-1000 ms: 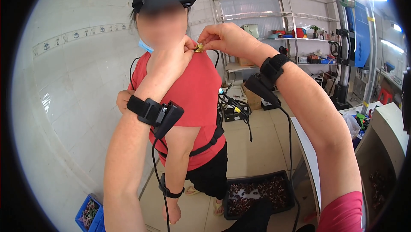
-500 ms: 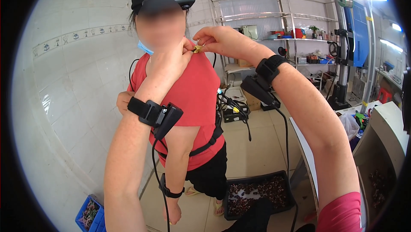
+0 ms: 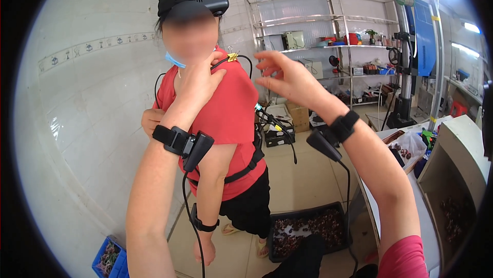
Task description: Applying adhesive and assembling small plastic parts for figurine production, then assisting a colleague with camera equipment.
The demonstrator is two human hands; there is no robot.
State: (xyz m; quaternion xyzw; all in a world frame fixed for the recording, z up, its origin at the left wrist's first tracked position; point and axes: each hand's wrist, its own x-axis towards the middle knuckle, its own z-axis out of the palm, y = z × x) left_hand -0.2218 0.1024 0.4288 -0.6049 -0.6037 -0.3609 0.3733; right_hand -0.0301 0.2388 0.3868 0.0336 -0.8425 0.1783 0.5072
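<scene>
A person in a red shirt [image 3: 226, 108] and black cap stands in front of me. A gold binder clip [image 3: 232, 57] sits on the shirt's shoulder, where a black cable [image 3: 246, 58] runs by it. My left hand [image 3: 200, 80] is at the collar, left of the clip; its thumb stands apart from the index finger. The cable passes behind that gap, and the other fingers are partly hidden. Clear of the shoulder, to the right of the clip, my right hand [image 3: 290, 78] is open with bent, spread fingers and nothing in them. Each of my wrists wears a strapped black device.
A black tray [image 3: 349, 226] of small brown pieces lies on the floor by a white workbench [image 3: 372, 190]. Blue bins [image 3: 110, 257] stand at lower left beside the tiled wall. Metal shelving [image 3: 308, 22] is at the back. Cables hang from both wrist devices.
My right hand has let go of the binder clip and drawn back to the right, opening. My left hand has shifted slightly left and down from the clip, its thumb now apart.
</scene>
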